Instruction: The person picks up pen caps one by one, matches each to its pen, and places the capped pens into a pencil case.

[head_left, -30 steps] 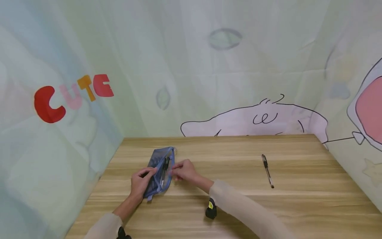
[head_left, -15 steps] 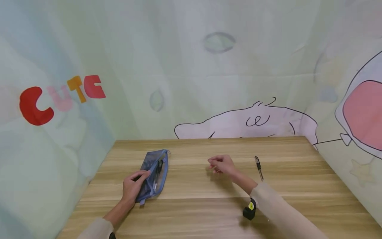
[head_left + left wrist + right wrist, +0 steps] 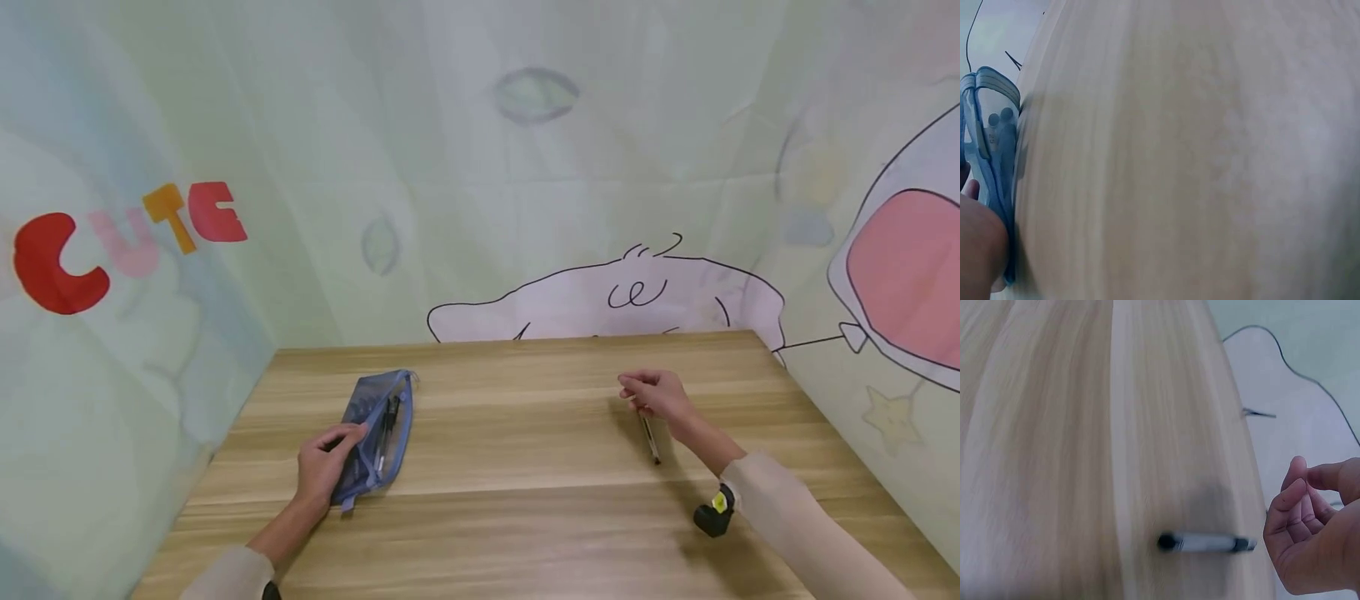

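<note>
A blue see-through pencil case (image 3: 358, 467) lies at the left of the table with its zip side gaping. Inside it a dark-capped pen (image 3: 387, 429) shows through the opening. My left hand (image 3: 324, 458) grips the case's near edge between thumb and fingers; in the left wrist view only part of that hand (image 3: 982, 244) appears beside the case (image 3: 999, 156). Over on the right, my right hand (image 3: 658, 395) hovers above a second pen (image 3: 650, 439), covering its upper end in the head view. The right wrist view has this pen (image 3: 1207, 542) on the table, apart from my loosely curled fingers.
The wood-grain table (image 3: 495, 450) meets a printed cloth backdrop (image 3: 337, 250) at its back and sides. Black wrist cameras, one of them on the right cuff (image 3: 714, 510), stick out under the sleeves.
My right hand has left the pencil case and travelled right across the table to above the lone pen. My left hand keeps its grip on the case. The head view has turned slightly right.
</note>
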The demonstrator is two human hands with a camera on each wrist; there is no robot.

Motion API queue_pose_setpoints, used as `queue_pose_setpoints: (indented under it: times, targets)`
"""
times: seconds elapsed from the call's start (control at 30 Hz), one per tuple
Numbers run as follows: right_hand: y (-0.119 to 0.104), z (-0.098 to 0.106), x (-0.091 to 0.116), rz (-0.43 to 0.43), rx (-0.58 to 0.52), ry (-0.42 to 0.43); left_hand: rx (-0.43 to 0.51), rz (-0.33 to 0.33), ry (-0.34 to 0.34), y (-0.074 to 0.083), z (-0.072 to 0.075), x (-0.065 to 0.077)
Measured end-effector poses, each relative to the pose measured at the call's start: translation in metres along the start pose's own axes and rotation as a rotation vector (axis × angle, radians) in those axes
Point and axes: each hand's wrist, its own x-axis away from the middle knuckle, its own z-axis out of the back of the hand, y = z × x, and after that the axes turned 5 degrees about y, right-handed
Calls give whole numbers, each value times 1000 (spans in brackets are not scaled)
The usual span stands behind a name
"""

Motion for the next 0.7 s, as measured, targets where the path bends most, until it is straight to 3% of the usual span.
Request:
queue_pose_setpoints:
  times: [0.3, 0.7]
  targets:
    - [28, 29, 0, -27, -7, 32, 0, -11, 2, 0, -1, 0]
    - [44, 41, -1, -72, 19, 40, 13, -10, 11, -1, -1, -1]
